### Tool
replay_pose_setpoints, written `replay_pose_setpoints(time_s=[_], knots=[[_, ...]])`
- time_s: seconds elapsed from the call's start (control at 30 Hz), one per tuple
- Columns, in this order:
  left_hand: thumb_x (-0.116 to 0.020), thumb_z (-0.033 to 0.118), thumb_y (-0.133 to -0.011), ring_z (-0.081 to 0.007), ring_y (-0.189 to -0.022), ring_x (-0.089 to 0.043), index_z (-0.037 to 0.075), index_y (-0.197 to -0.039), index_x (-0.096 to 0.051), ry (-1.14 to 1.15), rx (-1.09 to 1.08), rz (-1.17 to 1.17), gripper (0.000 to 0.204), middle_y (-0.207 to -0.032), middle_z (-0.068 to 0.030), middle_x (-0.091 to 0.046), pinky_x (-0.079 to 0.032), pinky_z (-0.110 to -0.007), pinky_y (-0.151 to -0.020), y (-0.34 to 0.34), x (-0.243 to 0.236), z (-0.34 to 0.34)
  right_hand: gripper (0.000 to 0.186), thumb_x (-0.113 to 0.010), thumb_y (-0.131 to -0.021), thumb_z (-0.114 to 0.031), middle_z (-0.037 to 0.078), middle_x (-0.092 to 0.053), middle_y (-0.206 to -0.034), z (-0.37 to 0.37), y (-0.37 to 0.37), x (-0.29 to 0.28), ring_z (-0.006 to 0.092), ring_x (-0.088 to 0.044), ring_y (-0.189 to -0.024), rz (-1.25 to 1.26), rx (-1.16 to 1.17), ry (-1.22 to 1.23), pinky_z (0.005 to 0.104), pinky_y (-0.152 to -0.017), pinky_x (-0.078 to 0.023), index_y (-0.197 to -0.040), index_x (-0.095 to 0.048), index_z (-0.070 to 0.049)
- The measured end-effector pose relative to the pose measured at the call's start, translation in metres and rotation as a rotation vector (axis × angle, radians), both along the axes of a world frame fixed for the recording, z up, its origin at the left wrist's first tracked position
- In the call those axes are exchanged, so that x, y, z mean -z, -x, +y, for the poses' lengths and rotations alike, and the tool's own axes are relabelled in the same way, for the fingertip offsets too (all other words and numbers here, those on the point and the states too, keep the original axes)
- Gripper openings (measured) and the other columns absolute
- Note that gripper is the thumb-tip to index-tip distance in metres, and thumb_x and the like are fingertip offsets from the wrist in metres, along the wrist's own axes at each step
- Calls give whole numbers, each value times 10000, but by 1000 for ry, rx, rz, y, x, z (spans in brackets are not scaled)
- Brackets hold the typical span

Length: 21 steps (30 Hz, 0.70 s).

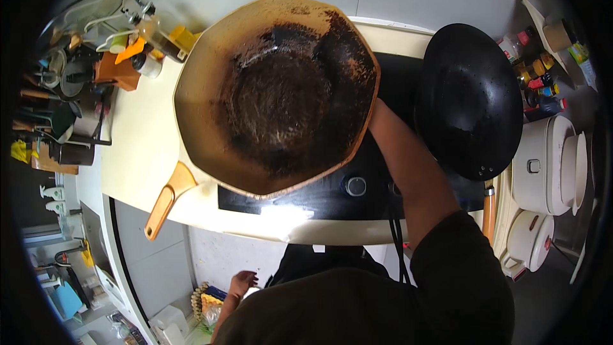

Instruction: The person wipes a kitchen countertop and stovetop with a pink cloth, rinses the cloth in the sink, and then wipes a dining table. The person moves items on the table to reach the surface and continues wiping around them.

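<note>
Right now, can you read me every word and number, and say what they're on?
None that I can read.
Pan: dark stains, no words I can see.
Bottles at right: labels too small and blurred.
Stove: no readable marks.

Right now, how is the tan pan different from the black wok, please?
The tan pan has an angular outline and dark stains; the black wok has a rounded, evenly black bowl. The right hand, mostly hidden, holds the tan pan; no hand touches the black wok. Each has a brownish handle.
</note>
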<state>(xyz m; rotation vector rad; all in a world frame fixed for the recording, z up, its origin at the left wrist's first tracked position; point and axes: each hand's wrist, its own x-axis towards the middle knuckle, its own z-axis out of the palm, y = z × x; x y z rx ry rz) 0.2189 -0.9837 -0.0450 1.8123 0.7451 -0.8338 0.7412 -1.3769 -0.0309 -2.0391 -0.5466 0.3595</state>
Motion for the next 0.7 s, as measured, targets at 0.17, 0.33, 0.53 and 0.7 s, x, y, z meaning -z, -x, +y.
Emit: replay_pose_setpoints(time_s=[0.17, 0.33, 0.53, 0.7], knots=[[-521, 123, -846, -166, -672, -608, -36, -981, -572, 54, -355, -45, 214, -790, -129, -640, -478, -254, -601, -9, -12, 23, 440, -469, -868, -201, 152, -340, -1321, -14, 68, -10, 319, -364, -1183, -3, -1, -43, 399, -1013, -277, -1272, -378, -53], [-523, 111, -837, -177, -645, -614, -43, -949, -580, 46, -434, 5, 198, -773, -139, -639, -491, -259, -568, 26, -9, 37, 417, -493, -855, -127, 162, -364, -1292, -6, 158, -57, 350, -378, -1158, -249, 53, 229, 403, -1016, -282, -1244, -383, -24], [-546, 125, -846, -166, -628, -613, -26, -927, -582, 34, -255, 55, 176, -765, -128, -641, -488, -258, -535, 47, 11, 57, 518, -531, -808, -304, 171, -368, -1298, -5, 134, -112, 333, -307, -1232, -353, -151, 1115, 428, -1016, -261, -1262, -419, -79], [-523, 83, -845, -170, -621, -603, -36, -941, -577, 73, -397, -92, 162, -748, -130, -632, -481, -257, -555, 61, 6, 90, 512, -489, -810, -334, 142, -387, -1304, -3, 86, -62, 333, -320, -1226, -128, 314, 1221, 451, -1013, -254, -1265, -426, -109]])
